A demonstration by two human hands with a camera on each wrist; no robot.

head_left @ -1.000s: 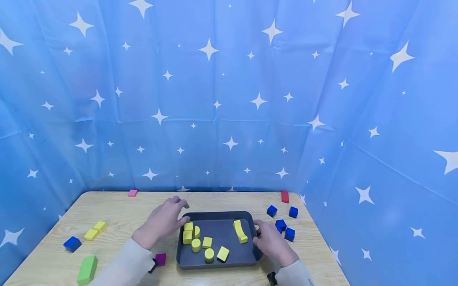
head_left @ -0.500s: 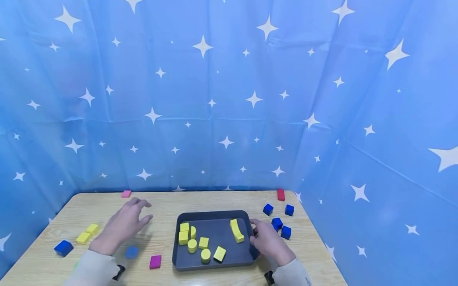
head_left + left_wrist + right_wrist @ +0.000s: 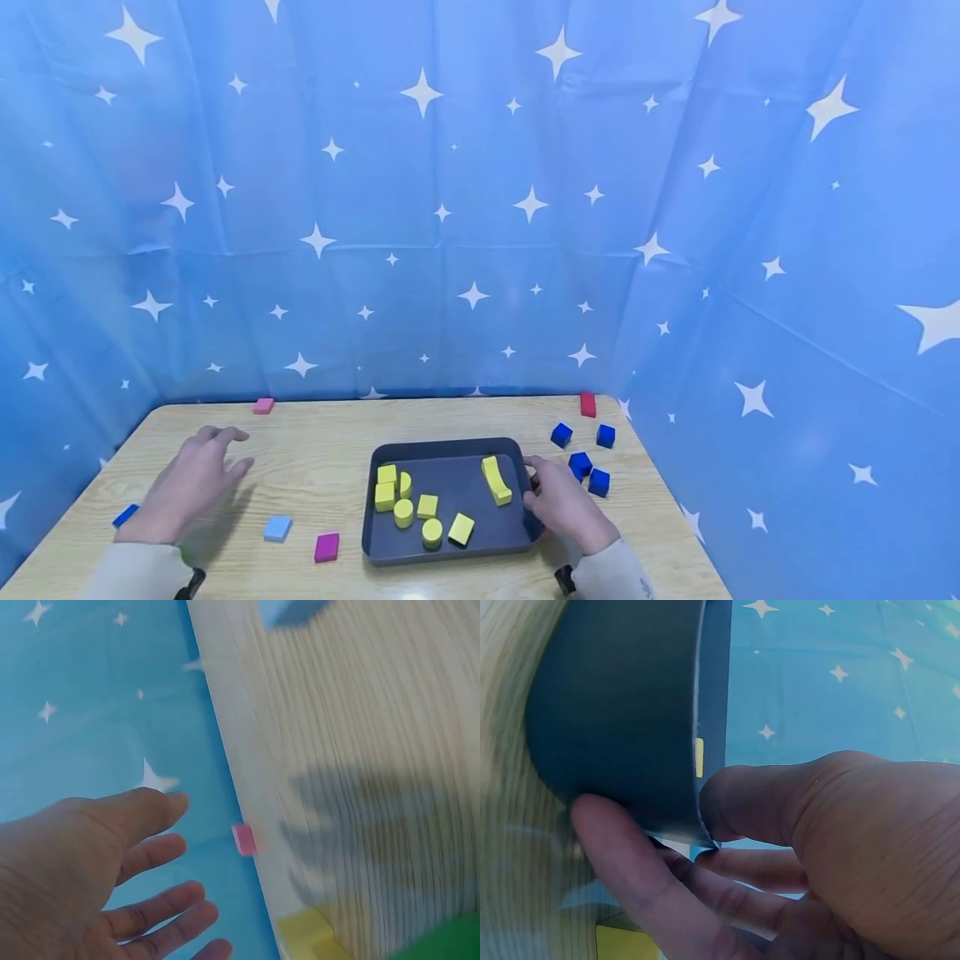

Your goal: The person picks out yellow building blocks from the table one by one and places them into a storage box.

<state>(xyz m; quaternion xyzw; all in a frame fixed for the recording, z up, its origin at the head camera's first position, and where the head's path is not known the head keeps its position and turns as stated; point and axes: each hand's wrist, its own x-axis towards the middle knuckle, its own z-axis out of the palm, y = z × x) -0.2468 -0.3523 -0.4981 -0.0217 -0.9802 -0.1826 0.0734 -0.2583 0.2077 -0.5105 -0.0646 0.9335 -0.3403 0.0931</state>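
Note:
A dark grey tray (image 3: 450, 557) stands mid-table with several yellow blocks in it, among them a curved one (image 3: 497, 482) at the right and a cylinder (image 3: 432, 533) near the front. My right hand (image 3: 564, 505) grips the tray's right wall, thumb (image 3: 754, 802) at the rim and a finger along the outside. Over the left part of the table hovers my left hand (image 3: 191, 479), fingers spread and nothing in them. Yellow blocks (image 3: 307, 934) show at the bottom of the left wrist view; in the head view that hand hides them.
Light blue (image 3: 277, 528) and magenta (image 3: 327, 547) blocks lie left of the tray. A pink block (image 3: 263, 406) is at the back edge. Blue cubes (image 3: 599, 482) and a red block (image 3: 588, 405) lie to the right. A dark blue block (image 3: 125, 515) peeks out beside my left wrist.
My left hand has moved from the tray's left edge far to the left, uncovering the light blue block and covering the yellow blocks there. My right hand keeps its grip on the tray.

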